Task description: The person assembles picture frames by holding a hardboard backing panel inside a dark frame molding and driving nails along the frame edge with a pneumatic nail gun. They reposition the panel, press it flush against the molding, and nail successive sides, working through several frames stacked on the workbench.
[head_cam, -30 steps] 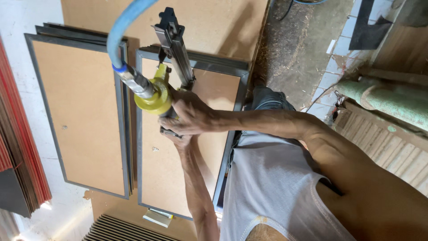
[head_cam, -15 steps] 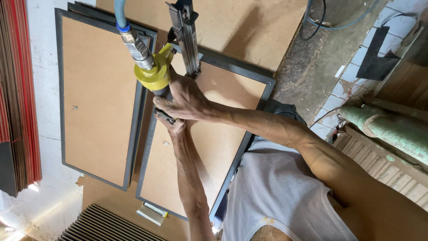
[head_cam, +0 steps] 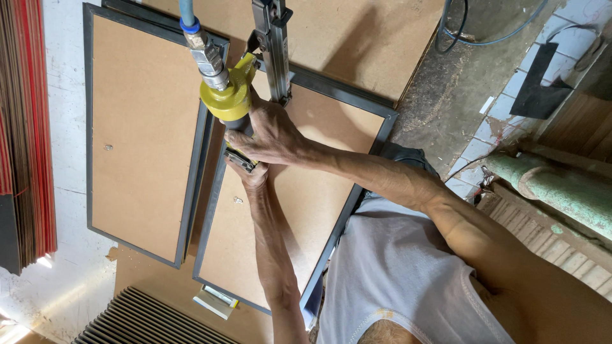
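My right hand [head_cam: 271, 134] grips the handle of a pneumatic stapler [head_cam: 231, 95] with a yellow body and a grey metal magazine [head_cam: 274, 51]; a blue air hose [head_cam: 187, 11] is coupled to it. The stapler's nose rests on the left edge of a dark picture frame [head_cam: 357, 197] backed with brown hardboard [head_cam: 287, 216]. My left hand [head_cam: 248, 175] is tucked under the right one, closed around the stapler's nose at the frame edge, with its fingers mostly hidden.
A second dark frame with hardboard backing [head_cam: 140, 127] lies just left, touching the first. Red and dark mouldings [head_cam: 25, 127] are stacked at far left. Ribbed strips [head_cam: 140, 318] lie at the bottom; a green pipe [head_cam: 554, 185] and a blue cable [head_cam: 484, 38] are at right.
The view has swung and tilted, so the frames now sit more upright in the picture. Both hands stay on the stapler at about the same spot on the frame's edge.
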